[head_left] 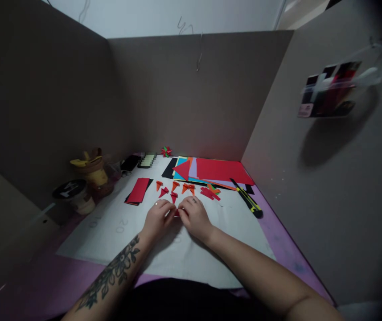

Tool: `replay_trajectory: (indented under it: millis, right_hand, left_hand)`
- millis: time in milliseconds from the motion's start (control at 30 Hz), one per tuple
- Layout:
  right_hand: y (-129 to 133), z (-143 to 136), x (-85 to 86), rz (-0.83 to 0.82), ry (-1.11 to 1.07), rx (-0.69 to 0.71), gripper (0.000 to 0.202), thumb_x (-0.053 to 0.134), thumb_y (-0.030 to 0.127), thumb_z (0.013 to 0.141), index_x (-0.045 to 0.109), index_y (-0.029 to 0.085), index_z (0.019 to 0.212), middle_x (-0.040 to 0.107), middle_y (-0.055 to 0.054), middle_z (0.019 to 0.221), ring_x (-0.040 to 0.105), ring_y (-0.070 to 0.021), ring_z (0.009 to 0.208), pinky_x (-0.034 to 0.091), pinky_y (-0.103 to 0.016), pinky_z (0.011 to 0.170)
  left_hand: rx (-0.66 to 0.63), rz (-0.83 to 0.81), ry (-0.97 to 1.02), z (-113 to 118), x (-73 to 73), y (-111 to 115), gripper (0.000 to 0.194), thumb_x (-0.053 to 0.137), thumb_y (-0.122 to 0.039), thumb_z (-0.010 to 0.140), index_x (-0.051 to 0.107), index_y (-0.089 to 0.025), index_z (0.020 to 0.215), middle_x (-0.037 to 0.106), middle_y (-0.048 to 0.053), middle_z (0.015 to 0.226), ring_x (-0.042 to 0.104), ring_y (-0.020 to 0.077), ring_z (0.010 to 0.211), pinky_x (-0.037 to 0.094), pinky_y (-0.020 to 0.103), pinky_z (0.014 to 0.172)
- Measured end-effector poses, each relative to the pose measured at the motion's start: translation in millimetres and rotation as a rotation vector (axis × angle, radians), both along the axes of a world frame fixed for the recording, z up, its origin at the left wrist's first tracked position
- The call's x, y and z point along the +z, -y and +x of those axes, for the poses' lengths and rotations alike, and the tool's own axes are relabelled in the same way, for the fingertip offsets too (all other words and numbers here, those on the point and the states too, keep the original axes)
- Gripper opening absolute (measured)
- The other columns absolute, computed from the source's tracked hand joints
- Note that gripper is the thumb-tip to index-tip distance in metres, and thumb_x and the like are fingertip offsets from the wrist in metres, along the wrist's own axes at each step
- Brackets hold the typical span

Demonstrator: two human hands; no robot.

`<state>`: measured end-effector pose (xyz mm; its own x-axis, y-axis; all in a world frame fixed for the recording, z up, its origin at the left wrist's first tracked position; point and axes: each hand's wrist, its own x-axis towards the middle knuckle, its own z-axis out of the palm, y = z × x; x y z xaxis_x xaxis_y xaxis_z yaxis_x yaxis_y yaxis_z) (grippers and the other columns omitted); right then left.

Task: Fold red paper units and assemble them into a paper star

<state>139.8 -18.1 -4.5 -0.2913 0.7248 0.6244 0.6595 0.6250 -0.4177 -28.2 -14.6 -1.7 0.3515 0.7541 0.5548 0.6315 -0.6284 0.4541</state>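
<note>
Centre frame: left hand (159, 217) and right hand (194, 217) both pinch one small red paper piece (176, 212); folded red bits (174, 189) just above.

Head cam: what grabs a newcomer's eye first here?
The two hands meeting at the centre of the white mat, left hand and right hand pinching a small red paper piece between them. Just beyond them lies a scatter of small folded red and orange pieces, with a fanned stack of coloured paper sheets topped in bright red at the back. A yellow-and-black utility knife lies to the right of that.
</note>
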Motion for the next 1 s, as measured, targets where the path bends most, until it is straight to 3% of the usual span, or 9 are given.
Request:
replay_trajectory:
  millis: [233,467,767,867,1000]
  right_hand:
    - [6.8,-5.8,6.3,0.042,0.057,-0.008,0.01,0.049,0.011,0.08,0.055,0.018,0.075,0.057,-0.006,0.084,0.047,-0.0205,0.083,0.037,-0.035,0.078]
    - [2.0,8.7,13.2,0.056,0.038,-0.074,0.01,0.05,0.012,0.078,0.054,0.018,0.072,0.057,-0.005,0.079,0.047,-0.0203,0.081,0.035,-0.034,0.076]
    - [-6.9,22.4,8.6,0.046,-0.099,-0.088,0.014,0.045,0.01,0.079,0.052,0.019,0.073,0.055,-0.004,0.077,0.048,-0.02,0.078,0.037,-0.033,0.073]
    - [-2.1,18.8,10.9,0.128,-0.1,-0.122,0.013,0.044,0.011,0.081,0.055,0.019,0.081,0.057,-0.006,0.081,0.048,-0.0219,0.083,0.037,-0.036,0.078]
    - [7.7,0.8,13.4,0.157,0.077,-0.061,0.011,0.048,0.014,0.082,0.057,0.019,0.085,0.058,-0.008,0.09,0.046,-0.0233,0.091,0.035,-0.04,0.087]
  left_hand:
    - [-0.044,0.122,-0.096,5.3,0.7,4.9,0.015,0.041,-0.011,0.082,0.055,-0.017,0.081,0.057,0.008,0.086,0.05,0.0196,0.081,0.043,0.033,0.074]
    - [-0.002,0.167,0.028,2.0,1.5,-0.2,0.013,0.041,-0.01,0.083,0.051,-0.018,0.08,0.055,0.005,0.079,0.05,0.0186,0.078,0.044,0.032,0.072]
    - [0.061,0.149,0.086,-5.3,3.1,0.9,0.014,0.041,-0.01,0.083,0.052,-0.019,0.082,0.055,0.005,0.08,0.052,0.0174,0.078,0.044,0.029,0.071]
    - [0.104,0.185,0.016,-3.8,0.9,2.1,0.014,0.043,-0.011,0.082,0.054,-0.02,0.082,0.056,0.005,0.082,0.053,0.0182,0.078,0.044,0.03,0.071]
    - [0.068,0.215,-0.106,5.1,-1.6,6.5,0.013,0.045,-0.014,0.082,0.057,-0.019,0.085,0.058,0.007,0.085,0.053,0.0201,0.081,0.044,0.032,0.073]
